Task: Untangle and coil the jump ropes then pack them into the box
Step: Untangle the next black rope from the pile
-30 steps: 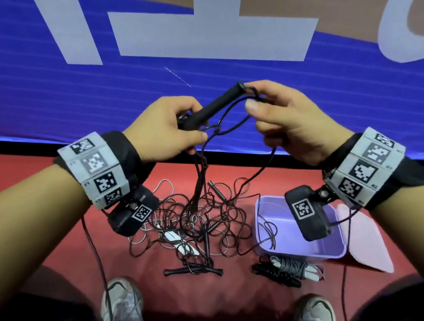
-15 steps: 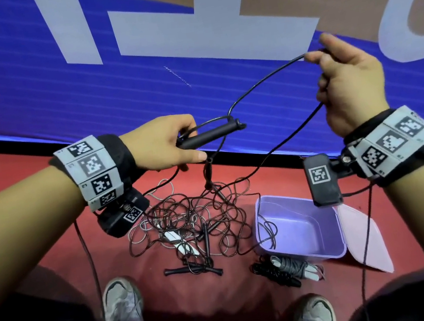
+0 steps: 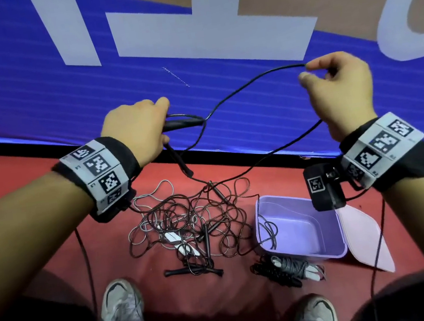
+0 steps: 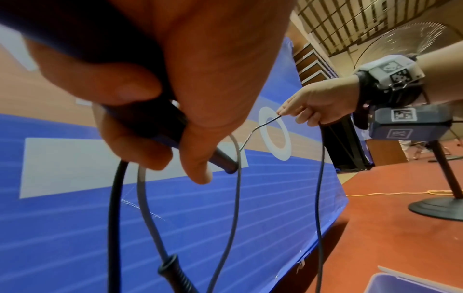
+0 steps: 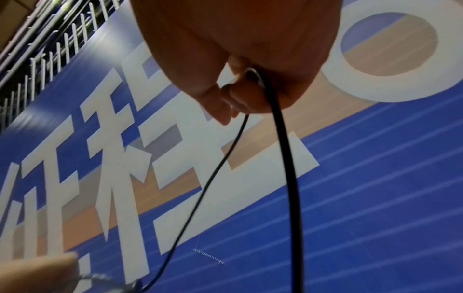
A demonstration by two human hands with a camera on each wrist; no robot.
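My left hand point(image 3: 142, 126) grips a black jump-rope handle point(image 3: 183, 123) held level at chest height; the same handle point(image 4: 223, 160) pokes out below the fingers in the left wrist view. A second black handle point(image 3: 177, 160) dangles beneath that hand. My right hand point(image 3: 331, 82) pinches the black rope point(image 3: 249, 83) out to the right, and the cord point(image 5: 283, 138) runs down from its fingers. The rope trails down into a tangled pile of ropes point(image 3: 187, 224) on the red floor. An open lilac box point(image 3: 329, 255) sits right of the pile, with a loop of cord over its left rim.
Two coiled ropes point(image 3: 287, 270) lie in front of the box. A pale lid point(image 3: 365, 236) rests to the box's right. A blue banner wall point(image 3: 57, 87) stands just behind. My shoes point(image 3: 122, 305) are at the pile's near side. A fan stand base point(image 4: 438, 206) is off right.
My right hand drew the rope away from the handle, up and out to the right, then dropped a little lower. My left hand turned the handle level and a second handle came to hang below it.
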